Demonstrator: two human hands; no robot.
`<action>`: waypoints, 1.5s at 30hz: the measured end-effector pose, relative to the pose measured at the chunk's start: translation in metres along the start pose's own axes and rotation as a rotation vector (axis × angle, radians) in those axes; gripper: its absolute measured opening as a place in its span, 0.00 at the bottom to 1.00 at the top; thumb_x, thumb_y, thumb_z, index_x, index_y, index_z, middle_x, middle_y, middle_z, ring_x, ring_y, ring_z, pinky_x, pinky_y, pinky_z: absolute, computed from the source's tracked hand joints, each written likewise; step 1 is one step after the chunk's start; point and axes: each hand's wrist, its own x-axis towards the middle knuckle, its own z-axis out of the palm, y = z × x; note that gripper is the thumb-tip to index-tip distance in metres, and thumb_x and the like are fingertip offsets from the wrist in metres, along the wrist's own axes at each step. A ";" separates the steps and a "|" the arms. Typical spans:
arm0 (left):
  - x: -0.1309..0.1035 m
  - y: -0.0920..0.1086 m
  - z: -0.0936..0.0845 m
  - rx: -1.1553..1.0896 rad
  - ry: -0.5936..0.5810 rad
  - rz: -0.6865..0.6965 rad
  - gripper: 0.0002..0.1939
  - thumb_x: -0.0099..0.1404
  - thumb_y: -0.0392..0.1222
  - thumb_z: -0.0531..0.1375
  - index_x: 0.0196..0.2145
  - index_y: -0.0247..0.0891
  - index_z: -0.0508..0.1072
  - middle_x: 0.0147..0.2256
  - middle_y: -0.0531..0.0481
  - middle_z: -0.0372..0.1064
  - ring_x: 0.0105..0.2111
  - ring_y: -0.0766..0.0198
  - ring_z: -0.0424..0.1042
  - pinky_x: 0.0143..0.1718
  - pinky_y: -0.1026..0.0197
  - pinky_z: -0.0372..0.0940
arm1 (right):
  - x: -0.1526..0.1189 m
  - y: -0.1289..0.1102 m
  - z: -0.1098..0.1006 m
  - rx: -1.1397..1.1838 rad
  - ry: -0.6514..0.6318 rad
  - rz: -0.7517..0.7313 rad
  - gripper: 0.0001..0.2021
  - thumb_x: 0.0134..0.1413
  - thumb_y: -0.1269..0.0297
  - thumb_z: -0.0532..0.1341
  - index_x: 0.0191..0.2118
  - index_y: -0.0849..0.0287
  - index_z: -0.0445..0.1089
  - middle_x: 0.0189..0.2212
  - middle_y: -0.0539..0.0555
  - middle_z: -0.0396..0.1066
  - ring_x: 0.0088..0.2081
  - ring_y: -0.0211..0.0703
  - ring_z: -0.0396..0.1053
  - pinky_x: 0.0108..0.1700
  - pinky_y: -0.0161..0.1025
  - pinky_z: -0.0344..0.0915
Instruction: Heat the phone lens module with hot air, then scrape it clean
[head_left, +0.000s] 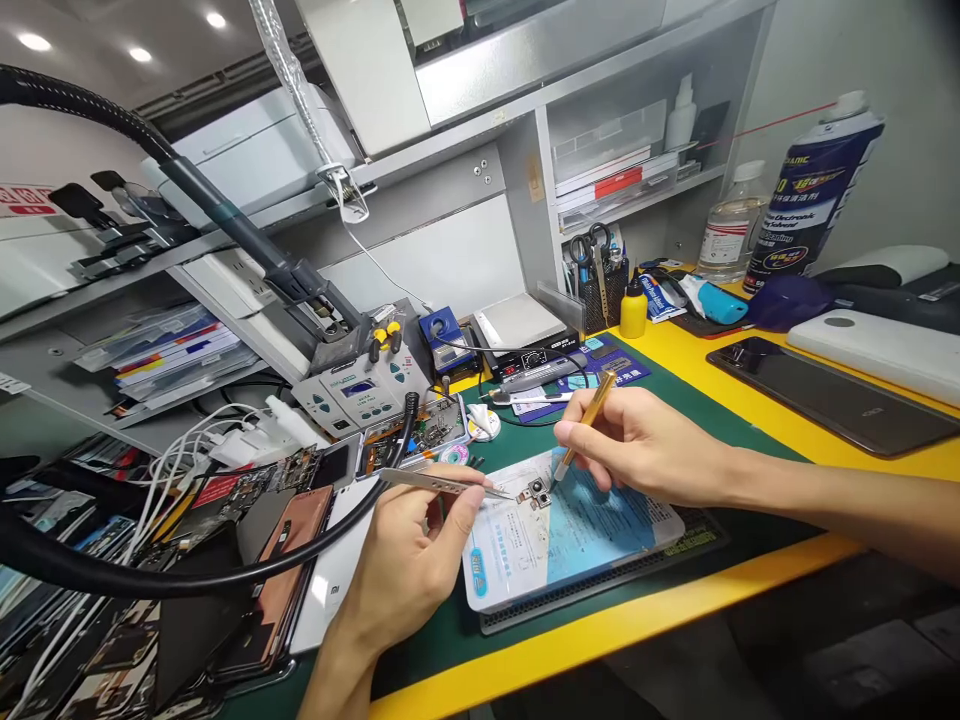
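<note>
Around a pair of metal tweezers (442,484), the fingers of my left hand (412,555) are closed, and the tweezers' points reach the left side of a small phone camera module (538,492). The module has two dark square lenses and a thin flex part. My right hand (641,445) grips a slim gold pen-like tool (598,400) with a pale tip, slanted down. That tip is just right of the module; whether it touches is too small to tell. Beneath the module lies a flat white-and-blue printed case or pad (499,590).
A black hose (315,545) curves past my left hand. Phone parts and boards (281,570) are piled at left. Behind stand a soldering or hot-air station (360,390) and a yellow bottle (633,310). A dark phone (832,395) and a spray can (814,195) are at right.
</note>
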 end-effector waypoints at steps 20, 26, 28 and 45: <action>0.003 -0.001 0.003 -0.021 -0.078 -0.051 0.12 0.72 0.46 0.61 0.42 0.39 0.83 0.42 0.45 0.82 0.38 0.58 0.80 0.27 0.62 0.69 | 0.001 -0.004 0.001 0.026 -0.030 0.007 0.13 0.66 0.56 0.62 0.32 0.55 0.64 0.17 0.45 0.68 0.19 0.37 0.66 0.23 0.34 0.62; 0.005 0.003 0.000 -0.049 -0.067 -0.058 0.10 0.71 0.44 0.63 0.41 0.38 0.84 0.40 0.45 0.83 0.33 0.60 0.81 0.27 0.64 0.72 | 0.001 0.000 0.001 -0.005 -0.035 -0.025 0.11 0.68 0.60 0.60 0.32 0.55 0.64 0.17 0.45 0.69 0.20 0.39 0.67 0.27 0.36 0.64; 0.007 0.005 -0.002 -0.056 -0.032 -0.038 0.10 0.72 0.42 0.62 0.41 0.37 0.83 0.40 0.45 0.84 0.33 0.60 0.82 0.29 0.63 0.74 | 0.002 0.000 0.000 -0.021 -0.038 -0.035 0.11 0.68 0.61 0.58 0.32 0.55 0.64 0.17 0.45 0.68 0.20 0.39 0.67 0.28 0.37 0.64; 0.023 -0.001 0.012 -0.120 -0.036 0.399 0.13 0.70 0.27 0.61 0.47 0.38 0.78 0.41 0.45 0.80 0.42 0.58 0.77 0.48 0.52 0.72 | 0.002 0.000 0.001 0.008 -0.046 0.031 0.11 0.65 0.59 0.62 0.31 0.55 0.66 0.18 0.46 0.68 0.20 0.38 0.67 0.22 0.34 0.62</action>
